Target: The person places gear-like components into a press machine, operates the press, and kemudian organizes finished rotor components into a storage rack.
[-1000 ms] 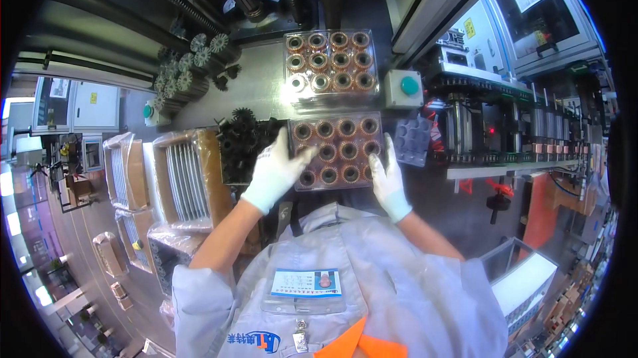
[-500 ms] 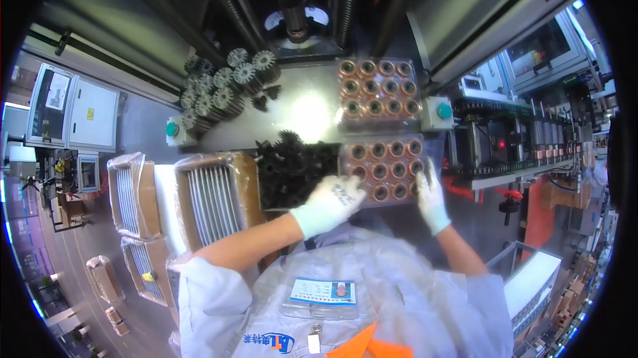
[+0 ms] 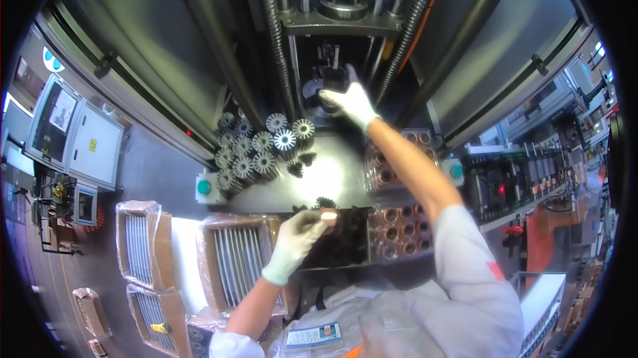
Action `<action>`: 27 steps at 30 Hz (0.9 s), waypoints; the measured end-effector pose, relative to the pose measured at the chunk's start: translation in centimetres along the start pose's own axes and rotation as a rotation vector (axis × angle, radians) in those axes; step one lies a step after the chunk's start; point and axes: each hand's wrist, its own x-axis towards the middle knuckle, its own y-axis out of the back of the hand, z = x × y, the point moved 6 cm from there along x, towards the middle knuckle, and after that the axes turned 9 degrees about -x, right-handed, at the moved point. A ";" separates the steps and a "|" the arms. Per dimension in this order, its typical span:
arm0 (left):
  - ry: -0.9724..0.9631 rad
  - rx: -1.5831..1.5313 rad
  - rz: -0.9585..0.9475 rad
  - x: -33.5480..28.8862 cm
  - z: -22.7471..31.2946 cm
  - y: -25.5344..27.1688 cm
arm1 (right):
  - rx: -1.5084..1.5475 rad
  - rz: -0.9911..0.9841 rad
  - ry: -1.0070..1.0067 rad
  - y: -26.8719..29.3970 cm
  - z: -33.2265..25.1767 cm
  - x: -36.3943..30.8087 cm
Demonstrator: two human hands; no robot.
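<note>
My left hand [image 3: 292, 244] pinches a small copper ring [image 3: 328, 214], probably a commutator, above a black tray [image 3: 335, 248] of dark parts. A black toothed part [image 3: 325, 203] shows just beyond that hand. My right hand [image 3: 355, 104] reaches forward into the press, thumb and fingers around a dark cylindrical part [image 3: 334, 79] at the fixture. My hand partly hides that part. Beside the black tray, a clear tray [image 3: 373, 246] holds rows of copper rings. Farther back, a second clear tray [image 3: 369, 179] of rings lies partly under my right forearm.
Slotted metal cores [image 3: 262, 141] stand grouped on the bright metal plate [image 3: 345, 152], near loose black toothed parts [image 3: 294, 169]. Green buttons [image 3: 204, 186] flank the plate. Press columns [image 3: 219, 52] and the crosshead [image 3: 342, 24] surround my reach. Cartons of metal rods [image 3: 242, 262] stand at left.
My right hand has left the near ring tray and reached forward into the press. My left hand has lifted a copper ring and moved left over the black tray. The view has shifted.
</note>
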 end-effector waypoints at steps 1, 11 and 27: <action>-0.006 0.024 0.027 -0.3 -0.5 1.4 | -0.234 0.221 0.230 0.3 0.6 2.0; -0.619 0.656 0.186 6.6 6.5 1.6 | 0.095 0.273 0.173 2.1 -4.6 1.4; -0.948 1.491 -0.125 28.2 10.1 -7.6 | -1.216 0.567 -0.547 44.5 12.3 -32.5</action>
